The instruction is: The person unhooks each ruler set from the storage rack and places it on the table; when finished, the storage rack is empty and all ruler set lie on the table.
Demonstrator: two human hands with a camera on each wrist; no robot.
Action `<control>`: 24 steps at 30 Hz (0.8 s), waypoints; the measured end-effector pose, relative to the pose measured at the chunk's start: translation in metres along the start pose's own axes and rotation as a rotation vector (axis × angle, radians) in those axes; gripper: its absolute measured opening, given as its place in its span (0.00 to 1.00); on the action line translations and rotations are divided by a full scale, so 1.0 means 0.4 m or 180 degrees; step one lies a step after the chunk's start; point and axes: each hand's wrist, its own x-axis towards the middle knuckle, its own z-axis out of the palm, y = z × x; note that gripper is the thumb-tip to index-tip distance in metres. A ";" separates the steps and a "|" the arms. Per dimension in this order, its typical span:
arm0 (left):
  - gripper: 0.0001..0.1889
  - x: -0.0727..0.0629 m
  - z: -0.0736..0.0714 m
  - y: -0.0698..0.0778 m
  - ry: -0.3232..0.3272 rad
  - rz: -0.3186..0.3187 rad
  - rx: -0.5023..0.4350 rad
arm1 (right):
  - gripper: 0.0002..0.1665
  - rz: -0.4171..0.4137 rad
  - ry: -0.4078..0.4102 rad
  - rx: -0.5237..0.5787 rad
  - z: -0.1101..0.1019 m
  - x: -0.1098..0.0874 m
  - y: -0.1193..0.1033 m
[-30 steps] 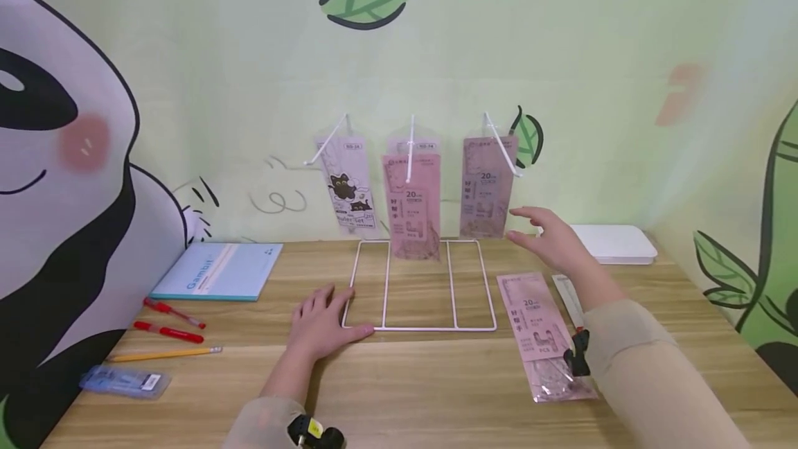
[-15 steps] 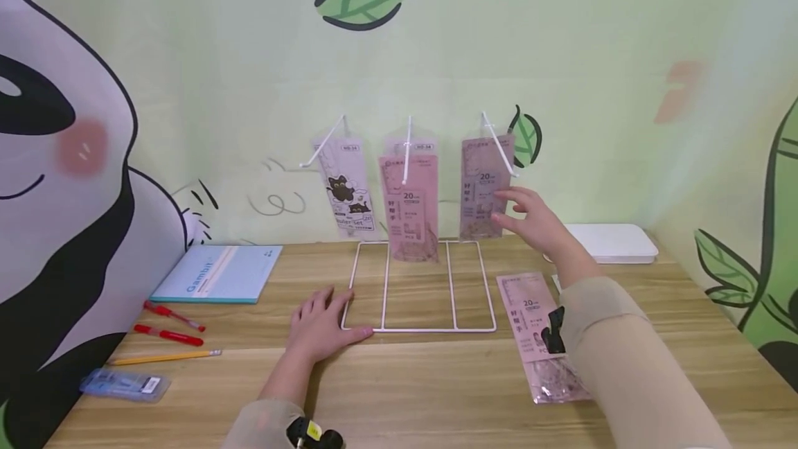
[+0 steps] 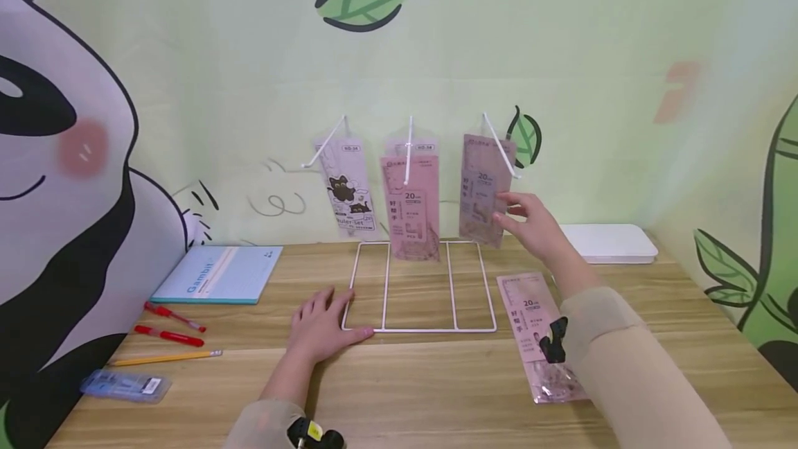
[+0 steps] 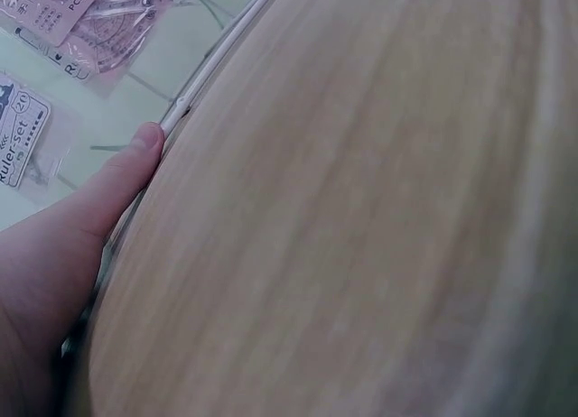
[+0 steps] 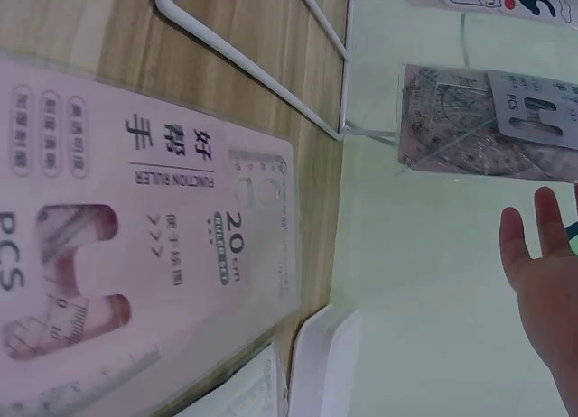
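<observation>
My left hand [image 3: 321, 324] rests on the table at the near left corner of a white wire display rack [image 3: 419, 330], its thumb lying on the front wire. In the left wrist view, the thumb [image 4: 126, 169] presses along that wire. My right hand [image 3: 533, 224] is raised at the right edge of a pink ruler set packet [image 3: 483, 186] hanging on the rack's right hook, thumb and fingers slightly spread. The right wrist view shows its fingertips close beside that packet. Another pink ruler packet [image 3: 411, 210] hangs in the middle, and a cat-print ruler set [image 3: 349, 189] on the left hook.
A pink ruler packet [image 3: 524, 303] lies on the table under my right forearm, with a white flat box [image 3: 611, 242] behind. At left lie a blue notebook [image 3: 218, 274], two red pens [image 3: 168, 333], a yellow pencil [image 3: 165, 357] and a blue translucent case [image 3: 125, 385].
My right hand has moved left to the right-hand hanging packet. That packet now hangs tilted, its lower end shifted slightly. The left hand has stayed in place.
</observation>
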 end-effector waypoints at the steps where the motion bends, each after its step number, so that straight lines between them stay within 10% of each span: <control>1: 0.50 0.000 0.000 -0.001 0.0004 0.0004 0.0004 | 0.30 -0.0004 0.0044 0.0043 0.001 -0.004 0.002; 13: 0.50 -0.001 -0.004 0.002 0.0040 0.0008 0.0021 | 0.38 0.0243 0.0018 0.0382 0.009 -0.071 -0.011; 24: 0.49 -0.002 0.000 0.005 0.0055 0.0002 0.0030 | 0.35 -0.0041 -0.0012 0.0452 -0.001 -0.157 -0.010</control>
